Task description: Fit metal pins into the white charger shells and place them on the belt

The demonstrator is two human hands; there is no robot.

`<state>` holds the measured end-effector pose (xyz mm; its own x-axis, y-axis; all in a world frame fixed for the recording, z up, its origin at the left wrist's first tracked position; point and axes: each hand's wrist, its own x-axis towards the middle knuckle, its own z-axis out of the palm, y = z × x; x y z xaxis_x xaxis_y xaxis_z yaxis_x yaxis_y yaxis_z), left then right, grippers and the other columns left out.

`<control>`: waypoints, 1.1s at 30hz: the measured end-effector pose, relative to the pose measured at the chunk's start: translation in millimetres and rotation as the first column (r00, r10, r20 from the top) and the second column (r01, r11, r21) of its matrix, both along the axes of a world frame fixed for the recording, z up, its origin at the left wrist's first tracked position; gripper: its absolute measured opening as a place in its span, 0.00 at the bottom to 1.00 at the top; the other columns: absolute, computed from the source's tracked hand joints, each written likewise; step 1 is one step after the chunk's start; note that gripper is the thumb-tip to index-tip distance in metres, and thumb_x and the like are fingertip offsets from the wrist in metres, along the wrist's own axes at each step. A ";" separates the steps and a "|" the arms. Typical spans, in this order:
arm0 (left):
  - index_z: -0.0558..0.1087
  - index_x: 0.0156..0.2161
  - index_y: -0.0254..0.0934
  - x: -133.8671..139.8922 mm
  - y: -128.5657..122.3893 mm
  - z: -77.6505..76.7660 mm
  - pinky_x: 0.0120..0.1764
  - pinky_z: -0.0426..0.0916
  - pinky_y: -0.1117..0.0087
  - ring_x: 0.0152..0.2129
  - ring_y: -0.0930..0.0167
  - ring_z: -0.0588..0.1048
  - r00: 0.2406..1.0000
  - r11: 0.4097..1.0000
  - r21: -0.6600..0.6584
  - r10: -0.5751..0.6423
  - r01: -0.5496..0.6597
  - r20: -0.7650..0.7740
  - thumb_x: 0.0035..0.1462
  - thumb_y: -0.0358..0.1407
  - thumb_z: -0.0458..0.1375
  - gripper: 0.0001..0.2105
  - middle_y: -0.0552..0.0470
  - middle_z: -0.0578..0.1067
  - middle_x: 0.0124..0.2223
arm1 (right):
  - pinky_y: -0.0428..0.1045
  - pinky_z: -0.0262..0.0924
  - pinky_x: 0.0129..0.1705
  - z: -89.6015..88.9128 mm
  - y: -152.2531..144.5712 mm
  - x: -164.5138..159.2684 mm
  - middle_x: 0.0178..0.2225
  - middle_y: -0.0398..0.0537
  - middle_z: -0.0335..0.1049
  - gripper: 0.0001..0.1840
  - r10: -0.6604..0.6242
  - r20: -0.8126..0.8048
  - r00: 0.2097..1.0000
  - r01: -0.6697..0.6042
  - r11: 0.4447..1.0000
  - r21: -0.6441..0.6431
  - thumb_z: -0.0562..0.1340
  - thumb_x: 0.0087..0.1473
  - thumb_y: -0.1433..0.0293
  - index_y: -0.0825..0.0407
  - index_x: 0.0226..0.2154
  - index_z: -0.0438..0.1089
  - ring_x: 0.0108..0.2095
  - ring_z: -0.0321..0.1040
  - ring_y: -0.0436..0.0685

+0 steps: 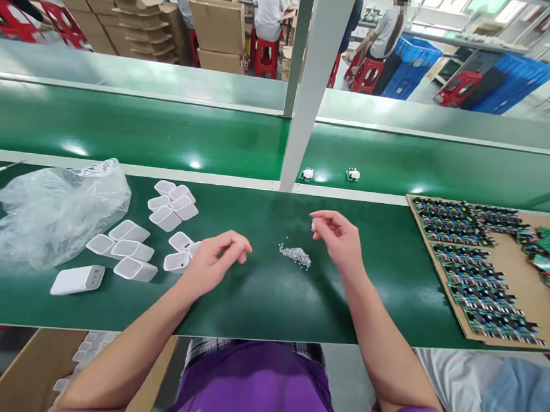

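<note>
A small pile of tiny see-through pieces lies on the green work surface between my hands. My left hand hovers just left of it, fingers curled and thumb pressed to the fingertips; whatever it may hold is too small to make out. To the right of the pile, my right hand is raised with thumb and fingers pinched together, and their contents cannot be told. White open-ended plastic housings stand beside and partly behind my left hand. Further left lies a closed white block with port openings.
A crumpled plastic bag and more white housings sit at left. Circuit boards fill a cardboard tray at right. Two small white parts rest on the green belt behind a white post. People sit beyond.
</note>
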<state>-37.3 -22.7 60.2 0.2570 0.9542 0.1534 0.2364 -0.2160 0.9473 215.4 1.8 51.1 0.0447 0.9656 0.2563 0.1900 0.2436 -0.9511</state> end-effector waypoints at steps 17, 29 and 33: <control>0.67 0.55 0.43 -86.9 -13.6 -8.2 0.57 0.60 0.49 0.61 0.55 0.56 0.587 0.956 0.254 0.121 0.149 -0.801 0.57 0.42 0.57 0.20 0.43 0.63 0.60 | 0.49 0.43 0.27 -27.1 5.1 -17.6 0.31 0.51 0.69 0.12 0.039 0.996 0.083 -0.353 0.935 -0.008 0.54 0.59 0.81 0.55 0.33 0.71 0.32 0.65 0.55; 0.72 0.43 0.39 -25.5 8.8 5.1 0.33 0.69 0.70 0.33 0.70 0.72 0.982 0.999 -0.029 0.032 -0.038 -0.186 0.51 0.43 0.62 0.15 0.50 0.74 0.41 | 0.44 0.63 0.28 -10.2 -1.4 -30.6 0.32 0.45 0.72 0.08 0.224 0.427 0.876 -0.272 0.961 0.054 0.59 0.60 0.67 0.51 0.34 0.73 0.29 0.69 0.49; 0.66 0.39 0.38 12.2 24.6 -2.7 0.39 0.71 0.67 0.37 0.69 0.74 0.948 0.948 -0.296 -0.015 0.115 0.318 0.47 0.38 0.65 0.16 0.50 0.74 0.43 | 0.45 0.68 0.28 -3.4 -8.5 -40.5 0.30 0.44 0.70 0.09 0.222 -0.095 0.970 -0.226 0.974 -0.026 0.64 0.54 0.62 0.51 0.34 0.73 0.28 0.70 0.50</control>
<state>-25.1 1.9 57.6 0.3073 0.9496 -0.0624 -0.0821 0.0918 0.9924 174.9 -6.7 47.7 -0.1522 0.9623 0.2256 0.0470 0.2350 -0.9708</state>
